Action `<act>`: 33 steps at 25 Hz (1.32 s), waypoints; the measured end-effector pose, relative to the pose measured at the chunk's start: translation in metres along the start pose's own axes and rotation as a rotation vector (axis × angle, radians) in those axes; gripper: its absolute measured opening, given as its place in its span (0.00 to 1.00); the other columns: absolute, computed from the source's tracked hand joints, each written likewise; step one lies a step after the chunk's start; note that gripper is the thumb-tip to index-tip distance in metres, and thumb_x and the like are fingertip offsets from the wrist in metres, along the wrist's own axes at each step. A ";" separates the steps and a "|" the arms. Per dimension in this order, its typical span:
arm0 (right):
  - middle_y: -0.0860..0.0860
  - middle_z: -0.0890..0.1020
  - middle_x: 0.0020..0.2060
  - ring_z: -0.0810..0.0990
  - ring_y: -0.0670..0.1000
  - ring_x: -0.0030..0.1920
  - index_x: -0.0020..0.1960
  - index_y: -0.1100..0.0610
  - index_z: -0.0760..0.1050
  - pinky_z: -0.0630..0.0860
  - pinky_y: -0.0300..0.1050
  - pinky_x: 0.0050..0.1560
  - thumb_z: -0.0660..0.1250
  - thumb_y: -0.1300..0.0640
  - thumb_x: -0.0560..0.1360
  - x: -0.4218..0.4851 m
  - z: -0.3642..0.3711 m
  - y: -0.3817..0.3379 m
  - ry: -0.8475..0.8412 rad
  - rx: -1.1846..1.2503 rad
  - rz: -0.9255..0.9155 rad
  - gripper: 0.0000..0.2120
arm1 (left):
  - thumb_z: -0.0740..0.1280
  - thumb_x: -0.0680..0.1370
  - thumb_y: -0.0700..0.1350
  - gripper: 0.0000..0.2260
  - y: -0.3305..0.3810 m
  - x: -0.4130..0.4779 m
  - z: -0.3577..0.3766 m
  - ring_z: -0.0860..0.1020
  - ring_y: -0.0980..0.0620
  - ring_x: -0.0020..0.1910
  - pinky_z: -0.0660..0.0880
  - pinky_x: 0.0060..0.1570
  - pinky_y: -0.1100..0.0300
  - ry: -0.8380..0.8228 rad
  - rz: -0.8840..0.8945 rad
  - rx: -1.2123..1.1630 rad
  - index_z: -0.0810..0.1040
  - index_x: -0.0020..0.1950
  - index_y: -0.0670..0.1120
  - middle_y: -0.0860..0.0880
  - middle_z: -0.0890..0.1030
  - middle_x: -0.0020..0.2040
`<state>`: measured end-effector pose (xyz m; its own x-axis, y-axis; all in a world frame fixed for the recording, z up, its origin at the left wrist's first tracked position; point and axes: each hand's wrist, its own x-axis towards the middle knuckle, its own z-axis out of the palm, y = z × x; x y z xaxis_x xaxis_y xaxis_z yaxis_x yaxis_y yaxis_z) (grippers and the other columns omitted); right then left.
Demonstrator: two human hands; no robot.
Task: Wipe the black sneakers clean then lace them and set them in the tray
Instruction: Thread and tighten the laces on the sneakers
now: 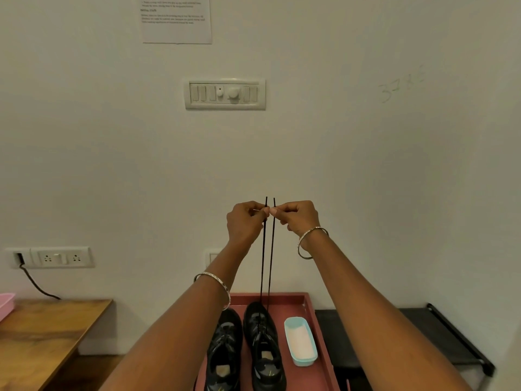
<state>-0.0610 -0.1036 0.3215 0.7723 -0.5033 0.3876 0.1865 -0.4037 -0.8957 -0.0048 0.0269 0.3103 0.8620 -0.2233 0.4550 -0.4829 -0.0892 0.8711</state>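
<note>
We see two taut laces (262,263) rising from the right sneaker (263,348) to our left hand (244,221) and right hand (300,217), a thin barrier between our forearms. On the red tray (283,307) the left sneaker (225,348) stands just beside the right one. A pale blue tub (300,341) sits to their right, with a bare strip of tray between. The wall (366,165) stands close behind. Open air lies outside our arms, above the wooden surface (42,334) on the left and the black rack (451,334) on the right.

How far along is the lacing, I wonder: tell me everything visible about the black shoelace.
The shoelace is a thin black cord. Its two strands rise taut, nearly parallel, from the right-hand sneaker in the red tray. The left hand pinches one strand, the right hand the other; both tips poke above them.
</note>
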 end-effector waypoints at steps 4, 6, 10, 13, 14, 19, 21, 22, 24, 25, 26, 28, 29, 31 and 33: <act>0.56 0.86 0.38 0.79 0.48 0.35 0.40 0.50 0.86 0.75 0.43 0.40 0.79 0.52 0.70 0.004 -0.002 0.003 -0.004 0.004 0.004 0.03 | 0.73 0.75 0.47 0.03 -0.002 0.006 0.001 0.84 0.53 0.41 0.83 0.49 0.49 -0.014 -0.027 0.017 0.86 0.46 0.49 0.50 0.86 0.38; 0.55 0.86 0.37 0.79 0.48 0.36 0.42 0.52 0.86 0.75 0.42 0.40 0.79 0.51 0.70 0.005 -0.002 0.005 -0.009 -0.003 0.003 0.05 | 0.72 0.76 0.47 0.05 -0.001 0.008 0.002 0.84 0.53 0.43 0.81 0.50 0.53 -0.006 -0.013 0.060 0.86 0.47 0.48 0.50 0.86 0.40; 0.51 0.86 0.41 0.85 0.52 0.44 0.44 0.56 0.86 0.81 0.45 0.47 0.77 0.54 0.71 0.008 -0.003 0.017 0.027 0.086 0.059 0.06 | 0.70 0.78 0.46 0.06 -0.004 0.004 0.000 0.84 0.51 0.43 0.77 0.48 0.59 -0.073 -0.001 -0.030 0.84 0.49 0.44 0.47 0.86 0.41; 0.56 0.87 0.43 0.87 0.55 0.45 0.47 0.60 0.84 0.82 0.44 0.46 0.74 0.59 0.75 -0.002 -0.007 0.024 -0.101 0.409 0.229 0.04 | 0.69 0.79 0.43 0.09 -0.008 0.000 -0.008 0.85 0.48 0.48 0.80 0.51 0.57 -0.337 -0.082 -0.310 0.83 0.55 0.41 0.40 0.86 0.48; 0.55 0.86 0.42 0.86 0.53 0.42 0.47 0.59 0.84 0.81 0.43 0.45 0.73 0.60 0.75 -0.005 -0.007 0.026 -0.132 0.457 0.262 0.03 | 0.69 0.79 0.42 0.10 -0.008 0.000 -0.010 0.85 0.48 0.48 0.80 0.51 0.57 -0.393 -0.122 -0.363 0.83 0.57 0.40 0.39 0.85 0.49; 0.54 0.85 0.37 0.82 0.51 0.38 0.47 0.61 0.82 0.80 0.42 0.45 0.72 0.63 0.75 -0.009 -0.011 0.027 -0.243 0.583 0.333 0.02 | 0.73 0.76 0.44 0.15 -0.004 0.004 -0.015 0.83 0.52 0.47 0.78 0.53 0.57 -0.548 -0.339 -0.425 0.81 0.62 0.42 0.47 0.85 0.48; 0.55 0.84 0.39 0.81 0.51 0.39 0.49 0.62 0.83 0.80 0.42 0.47 0.71 0.63 0.76 -0.008 -0.014 0.028 -0.281 0.572 0.301 0.04 | 0.73 0.76 0.42 0.12 -0.001 0.006 -0.016 0.83 0.53 0.45 0.78 0.52 0.57 -0.549 -0.423 -0.457 0.82 0.59 0.44 0.48 0.85 0.46; 0.55 0.84 0.40 0.81 0.51 0.40 0.49 0.62 0.83 0.80 0.43 0.49 0.70 0.62 0.76 -0.008 -0.014 0.029 -0.293 0.569 0.277 0.04 | 0.73 0.76 0.41 0.10 0.001 0.007 -0.016 0.83 0.54 0.44 0.78 0.51 0.58 -0.530 -0.446 -0.470 0.83 0.57 0.44 0.48 0.85 0.45; 0.56 0.84 0.41 0.81 0.51 0.42 0.50 0.64 0.83 0.80 0.44 0.52 0.69 0.60 0.78 -0.008 -0.014 0.029 -0.300 0.548 0.228 0.07 | 0.73 0.76 0.40 0.08 0.002 0.008 -0.013 0.83 0.53 0.43 0.79 0.50 0.58 -0.468 -0.444 -0.468 0.83 0.54 0.43 0.47 0.86 0.44; 0.56 0.85 0.41 0.82 0.51 0.42 0.51 0.65 0.83 0.81 0.46 0.54 0.69 0.58 0.78 -0.008 -0.014 0.029 -0.299 0.542 0.216 0.10 | 0.74 0.75 0.40 0.07 0.003 0.008 -0.011 0.83 0.52 0.43 0.80 0.49 0.59 -0.421 -0.433 -0.457 0.83 0.52 0.42 0.46 0.86 0.44; 0.56 0.85 0.42 0.82 0.51 0.42 0.52 0.66 0.82 0.81 0.47 0.55 0.69 0.56 0.79 -0.009 -0.014 0.029 -0.293 0.545 0.216 0.13 | 0.74 0.75 0.39 0.05 0.003 0.007 -0.009 0.83 0.51 0.42 0.80 0.48 0.59 -0.374 -0.412 -0.436 0.83 0.50 0.41 0.45 0.86 0.44; 0.55 0.85 0.42 0.81 0.50 0.39 0.54 0.68 0.82 0.82 0.47 0.50 0.70 0.53 0.78 -0.010 -0.010 0.029 -0.243 0.557 0.231 0.16 | 0.75 0.74 0.39 0.07 0.002 0.004 -0.005 0.82 0.50 0.38 0.81 0.46 0.57 -0.298 -0.299 -0.351 0.81 0.47 0.38 0.42 0.86 0.44; 0.54 0.84 0.41 0.79 0.50 0.37 0.53 0.67 0.81 0.81 0.45 0.44 0.69 0.54 0.79 -0.009 -0.007 0.027 -0.202 0.552 0.246 0.15 | 0.76 0.73 0.40 0.08 0.001 0.002 -0.001 0.83 0.50 0.37 0.82 0.45 0.57 -0.264 -0.198 -0.280 0.81 0.45 0.37 0.42 0.86 0.43; 0.52 0.80 0.36 0.73 0.48 0.31 0.49 0.63 0.80 0.74 0.41 0.32 0.67 0.55 0.80 -0.007 0.000 0.022 -0.132 0.505 0.294 0.10 | 0.77 0.72 0.41 0.06 -0.002 -0.001 0.004 0.83 0.51 0.34 0.82 0.41 0.59 -0.177 0.076 -0.080 0.82 0.42 0.40 0.45 0.85 0.41; 0.52 0.76 0.32 0.68 0.46 0.26 0.46 0.62 0.79 0.64 0.38 0.25 0.65 0.57 0.80 -0.002 0.004 0.016 -0.124 0.445 0.370 0.09 | 0.76 0.72 0.40 0.04 -0.007 -0.002 0.007 0.82 0.53 0.33 0.80 0.38 0.59 -0.108 0.358 0.159 0.82 0.40 0.44 0.49 0.83 0.39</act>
<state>-0.0576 -0.1060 0.3053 0.8945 -0.4461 0.0279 0.1078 0.1546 -0.9821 -0.0037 0.0212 0.3018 0.6177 -0.3671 0.6955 -0.7750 -0.1342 0.6175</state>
